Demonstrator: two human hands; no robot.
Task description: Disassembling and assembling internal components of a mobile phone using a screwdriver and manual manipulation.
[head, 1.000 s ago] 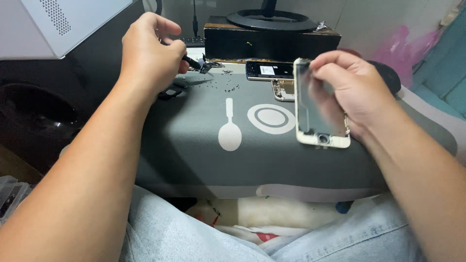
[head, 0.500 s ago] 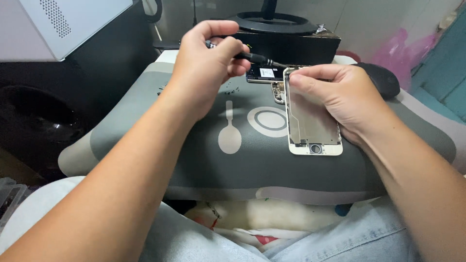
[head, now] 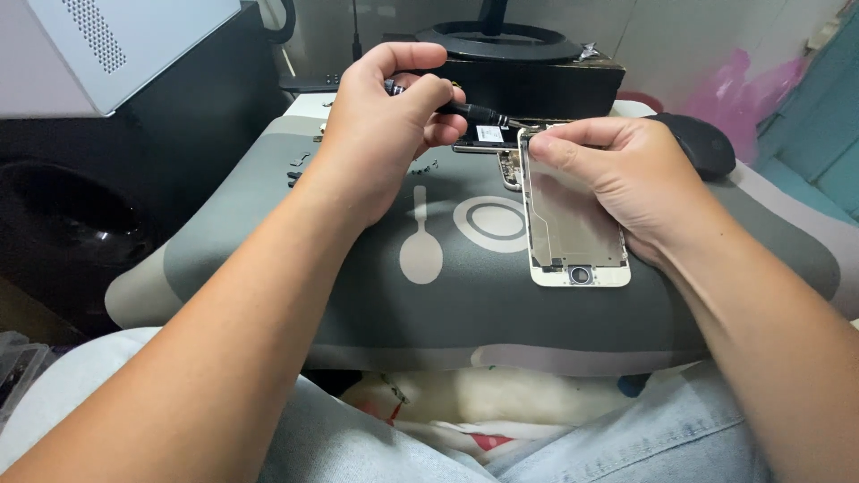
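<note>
My left hand (head: 385, 125) grips a small black screwdriver (head: 470, 111) whose tip reaches the top edge of a white phone screen panel (head: 573, 228). That panel lies back side up, showing its metal shield, on a grey work mat (head: 358, 286). My right hand (head: 617, 174) holds the panel by its upper part, thumb and fingers pinching the top edge. Just behind the panel lies the open phone body (head: 488, 139), partly hidden by my hands.
A black box with a round stand base (head: 528, 63) sits behind the mat. A black mouse (head: 702, 143) lies at the right. A grey perforated case (head: 116, 45) and a dark speaker (head: 72, 224) stand at the left. Tiny screws and parts (head: 300, 165) dot the mat's left side.
My left hand came from the mat's left side to the panel's top with the screwdriver. My right hand lowered the panel from upright to flat on the mat.
</note>
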